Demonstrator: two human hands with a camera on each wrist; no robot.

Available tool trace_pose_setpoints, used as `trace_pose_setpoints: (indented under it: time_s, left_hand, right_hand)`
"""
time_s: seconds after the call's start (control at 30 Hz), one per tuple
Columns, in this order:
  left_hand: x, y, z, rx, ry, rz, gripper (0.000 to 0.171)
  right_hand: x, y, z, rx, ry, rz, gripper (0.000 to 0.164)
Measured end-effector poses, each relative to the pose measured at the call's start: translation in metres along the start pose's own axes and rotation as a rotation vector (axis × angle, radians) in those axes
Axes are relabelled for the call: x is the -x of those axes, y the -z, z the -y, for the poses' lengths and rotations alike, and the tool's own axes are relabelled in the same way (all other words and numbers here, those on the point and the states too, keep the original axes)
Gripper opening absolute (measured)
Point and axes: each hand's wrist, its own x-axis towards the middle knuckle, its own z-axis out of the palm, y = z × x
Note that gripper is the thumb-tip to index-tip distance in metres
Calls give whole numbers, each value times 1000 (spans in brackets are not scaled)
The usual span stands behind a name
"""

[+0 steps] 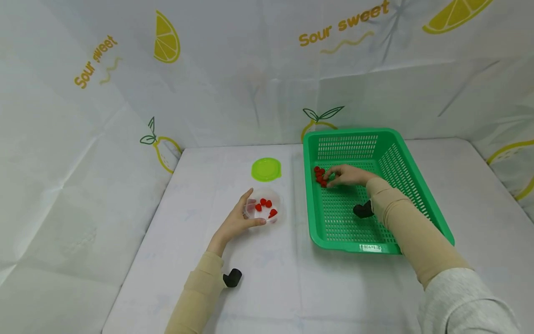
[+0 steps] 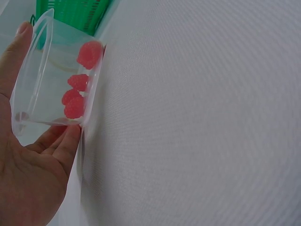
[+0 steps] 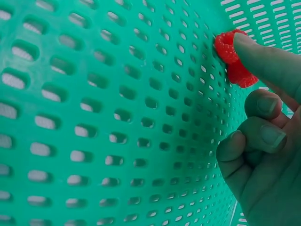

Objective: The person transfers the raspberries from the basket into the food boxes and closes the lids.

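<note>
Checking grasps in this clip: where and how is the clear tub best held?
Probably by the outer wall of the tub, from the left, where the left hand holds it: the tub stands upright and open, raspberries lie inside, and the basket is on its right.

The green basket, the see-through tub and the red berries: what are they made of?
The green basket looks like firm, slightly shiny plastic: rows of slots are moulded through it. The see-through tub seems to be smooth, cloudy plastic, since the berries show through its side. The red berries have bumpy, raspberry-like surfaces, but I can't tell real fruit from plastic.
</note>
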Motion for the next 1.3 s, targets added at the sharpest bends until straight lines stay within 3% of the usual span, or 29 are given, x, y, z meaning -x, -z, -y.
trace_pose_setpoints:
  time_s: [0.3, 0.47, 0.57, 0.8, 1.3]
  left_hand:
    - [0, 1, -3, 1, -3, 6, 99]
    - [10, 4, -23, 9, 17, 38, 97]
    - [13, 5, -27, -5, 13, 36, 97]
    - [1, 0, -2, -4, 9, 2, 100]
    - [1, 0, -3, 5, 6, 4, 100]
  right_hand:
    - [-5, -3, -1, 36, 25, -9, 26]
    - [-8, -5, -1, 80, 21, -10, 26]
    - [-8, -6, 0, 102, 19, -13, 28]
    - [-9, -8, 0, 124, 8, 17, 32]
    - [-1, -1, 16, 68, 43, 62, 30]
